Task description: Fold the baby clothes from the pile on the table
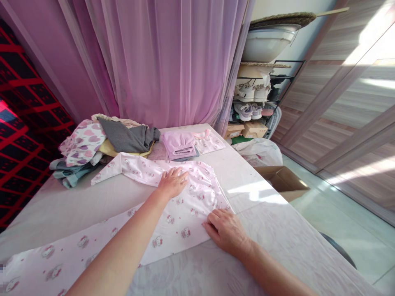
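A pale pink garment with small cat prints [185,209] lies spread flat on the table [277,230], one sleeve stretched out to the left. My left hand [173,182] rests flat on its upper part, fingers stretched out. My right hand [225,230] presses on the garment's lower right edge, fingers curled down onto the cloth. Whether it pinches the hem I cannot make out.
A heap of unfolded clothes [92,148] sits at the table's far left. A folded pink stack [180,144] lies behind the garment. Pink curtains [154,61] hang behind. A shoe rack [256,98] and an open cardboard box [282,181] stand to the right.
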Demonstrator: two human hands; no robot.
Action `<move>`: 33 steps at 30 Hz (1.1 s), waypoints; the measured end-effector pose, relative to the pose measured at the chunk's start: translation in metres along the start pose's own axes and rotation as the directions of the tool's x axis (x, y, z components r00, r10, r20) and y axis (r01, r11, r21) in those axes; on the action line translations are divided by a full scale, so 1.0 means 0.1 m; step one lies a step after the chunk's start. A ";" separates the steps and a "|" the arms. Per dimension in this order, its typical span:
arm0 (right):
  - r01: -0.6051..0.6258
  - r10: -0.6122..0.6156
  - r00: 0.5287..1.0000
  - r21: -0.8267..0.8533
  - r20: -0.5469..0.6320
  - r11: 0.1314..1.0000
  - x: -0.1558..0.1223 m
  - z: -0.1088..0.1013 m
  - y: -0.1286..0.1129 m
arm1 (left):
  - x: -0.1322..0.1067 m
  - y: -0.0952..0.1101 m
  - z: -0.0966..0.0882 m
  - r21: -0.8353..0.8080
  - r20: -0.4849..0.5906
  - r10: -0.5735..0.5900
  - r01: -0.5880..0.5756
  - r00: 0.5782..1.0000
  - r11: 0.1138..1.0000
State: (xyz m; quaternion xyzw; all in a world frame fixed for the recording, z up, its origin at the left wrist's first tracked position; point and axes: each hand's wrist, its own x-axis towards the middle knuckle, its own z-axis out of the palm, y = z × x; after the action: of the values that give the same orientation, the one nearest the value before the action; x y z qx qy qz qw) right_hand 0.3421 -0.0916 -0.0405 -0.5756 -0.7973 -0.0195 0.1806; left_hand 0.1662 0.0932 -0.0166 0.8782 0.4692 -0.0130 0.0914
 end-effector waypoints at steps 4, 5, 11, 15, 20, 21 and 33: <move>0.028 -0.028 0.996 -0.004 -0.081 1.000 0.01 0.01 0.00 | -0.01 0.20 -0.03 0.033 -0.087 0.093 -0.090 0.992 0.995; 0.028 -0.028 0.994 -0.005 -0.104 1.000 0.01 0.02 0.00 | -0.01 0.26 -0.02 0.024 -0.099 0.168 -0.166 0.981 0.986; -0.015 0.015 1.000 -0.021 0.007 1.000 0.02 0.00 0.00 | 0.10 0.46 0.10 -0.079 0.065 0.260 -0.255 0.963 0.964; -0.056 0.059 0.990 -0.030 0.129 0.998 0.04 -0.03 -0.02 | 0.16 0.47 0.10 -0.104 0.104 0.192 -0.182 0.976 0.978; -0.038 0.040 0.997 -0.023 0.066 0.999 0.01 0.01 -0.01 | 0.10 0.42 0.11 -0.101 0.048 0.227 -0.221 0.973 0.970; -0.029 0.030 0.999 -0.017 0.045 0.999 0.00 0.02 0.00 | 0.07 0.37 0.11 -0.093 0.019 0.249 -0.246 0.968 0.965; -0.022 0.021 1.000 -0.027 -0.018 0.999 -0.01 0.07 0.01 | -0.40 -1.35 -0.50 0.054 -0.524 -0.390 0.487 0.757 0.872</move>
State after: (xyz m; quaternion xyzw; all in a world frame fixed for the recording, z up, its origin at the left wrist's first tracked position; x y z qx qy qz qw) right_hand 0.3417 -0.0902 -0.0478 -0.5863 -0.7891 -0.0335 0.1800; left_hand 0.0287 0.1424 0.0165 0.7206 0.6664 0.1484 -0.1207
